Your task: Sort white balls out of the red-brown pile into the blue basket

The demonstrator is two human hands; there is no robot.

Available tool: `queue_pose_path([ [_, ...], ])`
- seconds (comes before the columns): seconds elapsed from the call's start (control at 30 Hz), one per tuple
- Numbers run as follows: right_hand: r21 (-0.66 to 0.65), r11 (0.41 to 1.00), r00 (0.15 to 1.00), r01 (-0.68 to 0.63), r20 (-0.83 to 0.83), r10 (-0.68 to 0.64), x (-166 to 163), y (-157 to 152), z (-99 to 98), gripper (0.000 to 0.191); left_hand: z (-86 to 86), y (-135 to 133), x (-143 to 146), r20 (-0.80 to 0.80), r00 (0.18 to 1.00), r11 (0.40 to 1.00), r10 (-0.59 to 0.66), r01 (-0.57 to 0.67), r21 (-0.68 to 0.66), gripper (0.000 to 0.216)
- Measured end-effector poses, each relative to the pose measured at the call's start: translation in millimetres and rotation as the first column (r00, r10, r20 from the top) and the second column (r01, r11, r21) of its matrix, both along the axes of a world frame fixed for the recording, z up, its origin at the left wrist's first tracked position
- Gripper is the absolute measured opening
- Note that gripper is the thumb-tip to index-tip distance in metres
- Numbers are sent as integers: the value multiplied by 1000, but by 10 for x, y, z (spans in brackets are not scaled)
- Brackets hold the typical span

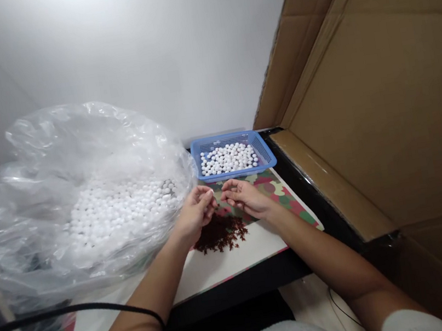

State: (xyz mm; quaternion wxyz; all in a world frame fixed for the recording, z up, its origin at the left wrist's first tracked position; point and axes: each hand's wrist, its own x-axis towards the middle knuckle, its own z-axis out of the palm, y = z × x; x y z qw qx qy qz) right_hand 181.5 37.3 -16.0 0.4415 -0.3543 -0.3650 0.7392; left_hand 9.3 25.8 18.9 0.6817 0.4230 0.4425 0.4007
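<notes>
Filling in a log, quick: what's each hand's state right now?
Left hand: closed, fingertips pinching what looks like a small white ball.
Right hand: fingers curled; whether they hold anything cannot be told.

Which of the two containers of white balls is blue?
The rigid basket beside the cardboard; the other, a much larger plastic bag, is clear.

Left grip and right grip nearly meet. Brown bits lie just nearer, the basket just beyond, the bag left.
</notes>
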Motion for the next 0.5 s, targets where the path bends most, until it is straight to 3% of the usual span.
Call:
queue_pose_path([
  [0.17, 57, 998, 998, -16, 68, 12, -38, -11, 28, 28, 245, 557, 280, -248, 962, 968, 111, -49, 244, 20],
  [0.27, 68, 997, 997, -42, 70, 38, -37, -8, 17, 25, 314, 834, 389, -440, 891, 979, 114, -25, 202, 24],
  [0.37, 85, 995, 998, -54, 36, 51, -11, 0, 18, 22, 365, 832, 360, -442, 894, 990, 74, -13, 141, 26],
  [0.5, 80, 995, 998, -57, 2, 57, 4, -6, 42, 21, 388, 507, 140, -218, 975, 999, -45, 47, 6, 18],
])
